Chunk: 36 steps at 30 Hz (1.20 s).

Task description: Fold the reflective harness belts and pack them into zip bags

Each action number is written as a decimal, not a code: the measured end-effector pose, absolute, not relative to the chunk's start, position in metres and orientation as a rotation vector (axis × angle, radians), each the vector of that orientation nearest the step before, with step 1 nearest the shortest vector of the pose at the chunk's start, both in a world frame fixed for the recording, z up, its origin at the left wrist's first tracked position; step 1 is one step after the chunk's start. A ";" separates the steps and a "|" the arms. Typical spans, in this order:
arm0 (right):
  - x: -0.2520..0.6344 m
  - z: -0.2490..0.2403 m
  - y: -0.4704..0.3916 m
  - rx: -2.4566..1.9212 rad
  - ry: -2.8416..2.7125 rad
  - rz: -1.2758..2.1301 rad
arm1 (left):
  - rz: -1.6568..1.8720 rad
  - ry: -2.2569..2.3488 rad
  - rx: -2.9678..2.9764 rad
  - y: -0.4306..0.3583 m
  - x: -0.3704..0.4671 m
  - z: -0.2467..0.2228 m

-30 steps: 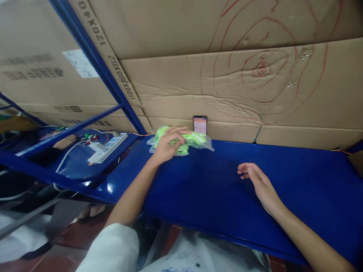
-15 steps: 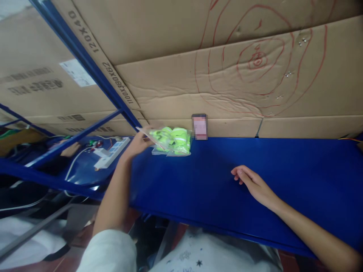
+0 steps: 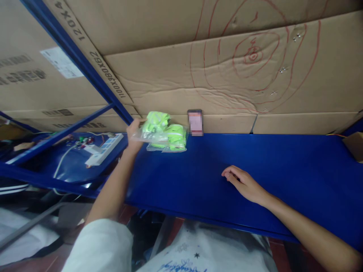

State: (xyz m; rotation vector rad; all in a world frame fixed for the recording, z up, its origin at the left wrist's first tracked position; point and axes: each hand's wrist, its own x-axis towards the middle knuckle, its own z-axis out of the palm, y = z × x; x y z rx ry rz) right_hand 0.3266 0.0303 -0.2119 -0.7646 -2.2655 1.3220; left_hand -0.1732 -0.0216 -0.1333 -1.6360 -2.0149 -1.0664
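Observation:
My left hand [image 3: 135,130] is closed on a clear plastic bag [image 3: 156,122] with neon yellow-green folded fabric inside, pale reflective stripes showing. The bag is lifted and tilted at the back left of the blue table. Beneath and beside it, more bags of the same neon fabric [image 3: 176,136] lie on the surface. My right hand [image 3: 243,182] hovers or rests over the middle of the table, loosely bent, thumb and fingers slightly apart, nothing in it. Close to the bags, a phone [image 3: 195,122] with a blurred screen leans upright against the cardboard.
Cardboard with red hand-drawn rings [image 3: 252,54] backs the blue table [image 3: 198,181]. A blue metal frame [image 3: 82,68] stands at left; beyond it lie a white power strip [image 3: 106,149] and cables. A brown box [image 3: 354,145] sits at the right edge.
The held bag has risen and turned, its fabric now above the other bags. My left hand has shifted slightly up. The whole view has moved a little, bringing the box at right into sight.

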 end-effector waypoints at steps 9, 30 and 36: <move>0.323 -0.212 0.035 -0.704 -2.499 1.277 | -0.961 -2.261 -1.910 -0.025 -0.185 -0.117; 0.079 -0.185 0.076 -0.928 -2.030 1.544 | -1.911 -2.700 -1.551 -0.007 -0.194 -0.153; 0.059 -0.194 0.080 -0.905 -1.936 1.657 | -1.937 -2.824 -1.461 -0.012 -0.192 -0.160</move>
